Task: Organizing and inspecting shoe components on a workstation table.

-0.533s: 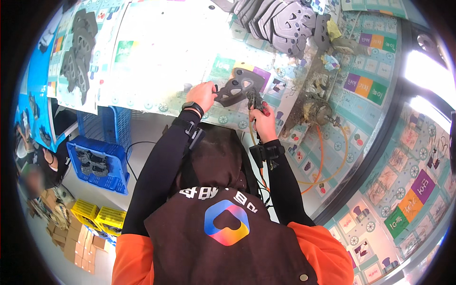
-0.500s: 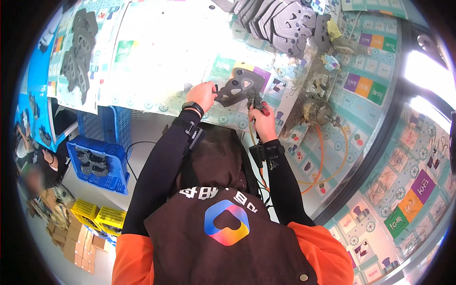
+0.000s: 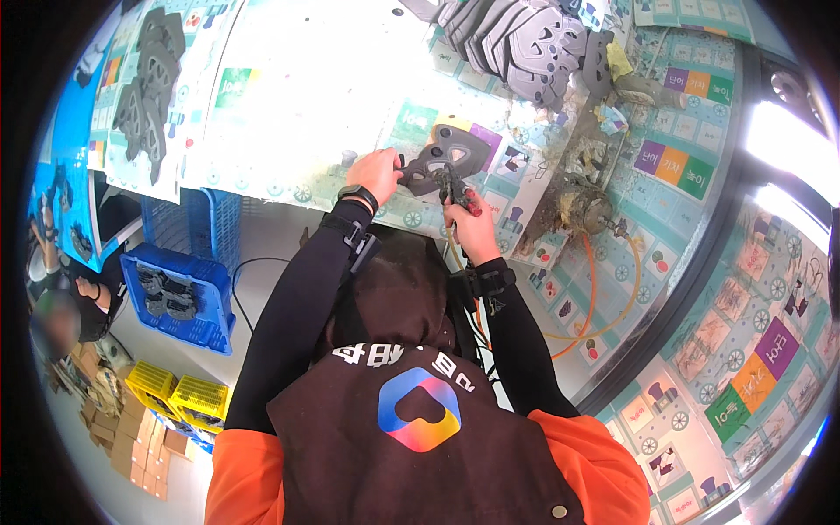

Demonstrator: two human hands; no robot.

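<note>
A dark grey moulded part (image 3: 471, 147) with triangular cutouts lies near the front edge of the paper-covered table. My left hand (image 3: 376, 175) is closed on its left end, with a small dark piece sticking up by the thumb. My right hand (image 3: 472, 229) wraps round a hand-held tool (image 3: 454, 188), dark with red on its grip. A thin yellowish hose runs down from it. The tool's dark front end lies over the lower edge of the part. What exact kind of tool it is, I cannot make out.
Similar grey parts (image 3: 516, 52) are piled at the back right; more dark parts (image 3: 150, 105) lie far left. A grimy round metal fitting (image 3: 584, 210) with orange and yellow hoses stands to the right. Below left are a blue crate (image 3: 223, 337), yellow crates (image 3: 199, 398) and another person's hand (image 3: 87, 287).
My right hand and the tool have moved a little left along the grey part's lower edge. My left hand keeps its hold in nearly the same place.
</note>
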